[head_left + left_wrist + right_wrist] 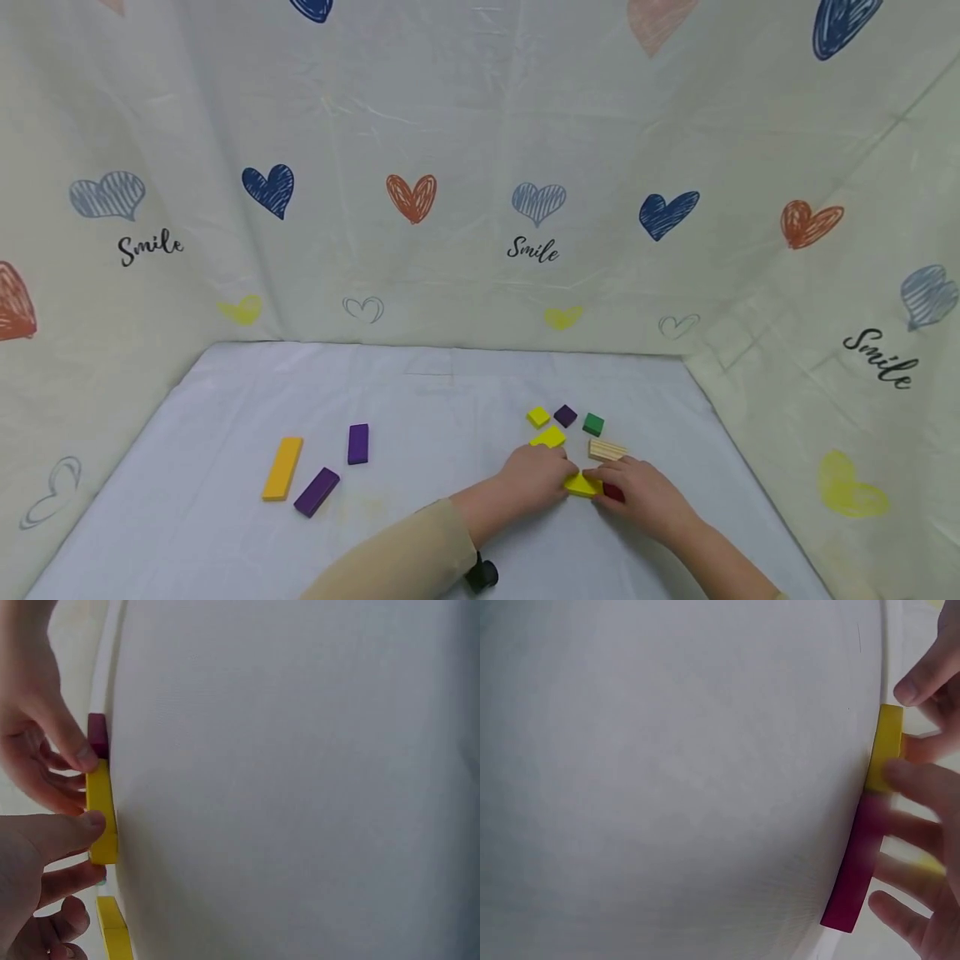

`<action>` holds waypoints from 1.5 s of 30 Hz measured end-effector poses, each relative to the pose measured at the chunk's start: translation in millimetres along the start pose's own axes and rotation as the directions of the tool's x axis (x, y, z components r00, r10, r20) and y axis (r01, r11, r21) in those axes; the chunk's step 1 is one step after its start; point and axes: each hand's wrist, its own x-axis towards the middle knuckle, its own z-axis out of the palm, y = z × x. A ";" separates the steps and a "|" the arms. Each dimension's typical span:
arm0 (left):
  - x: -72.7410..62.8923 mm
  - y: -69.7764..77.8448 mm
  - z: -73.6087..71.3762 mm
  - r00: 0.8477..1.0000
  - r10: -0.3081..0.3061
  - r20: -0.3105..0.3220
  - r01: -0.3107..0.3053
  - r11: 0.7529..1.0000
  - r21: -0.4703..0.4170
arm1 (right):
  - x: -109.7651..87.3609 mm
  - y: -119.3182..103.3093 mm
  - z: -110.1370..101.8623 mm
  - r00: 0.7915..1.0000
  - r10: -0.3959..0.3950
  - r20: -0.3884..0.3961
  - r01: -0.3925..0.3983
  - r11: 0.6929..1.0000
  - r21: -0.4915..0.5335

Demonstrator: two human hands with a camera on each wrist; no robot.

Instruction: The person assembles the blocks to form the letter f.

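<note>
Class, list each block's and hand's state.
Middle yellow block, being touched.
Left hand, touching that block.
Right hand, touching that block.
Dark red block, abutting that block.
Wooden block, beside right hand.
Green block, untouched.
Dark purple block, untouched.
Small yellow block, untouched.
Yellow block behind left hand, part hidden.
Orange block, flat.
Nearer purple block, flat.
Farther purple block, flat.

Dark red block point(613, 492) partly behind right hand point(647, 498); black object point(483, 575) perhaps partly under sleeve point(408, 554).
</note>
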 end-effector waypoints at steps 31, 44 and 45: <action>-42.5 -27.3 -19.6 0.995 -0.095 -0.039 0.096 0.995 0.009 | 34.4 -30.0 -15.5 0.982 -0.186 -0.025 0.186 0.983 0.007; -92.2 -60.4 -28.2 0.982 -0.179 -0.063 0.177 0.983 -0.044 | 68.1 -71.9 -13.1 0.946 -0.325 -0.001 0.324 0.943 0.077; -96.7 -62.9 -28.0 0.981 -0.184 -0.065 0.181 0.982 -0.048 | 70.5 -75.5 -12.1 0.944 -0.330 0.006 0.328 0.941 0.087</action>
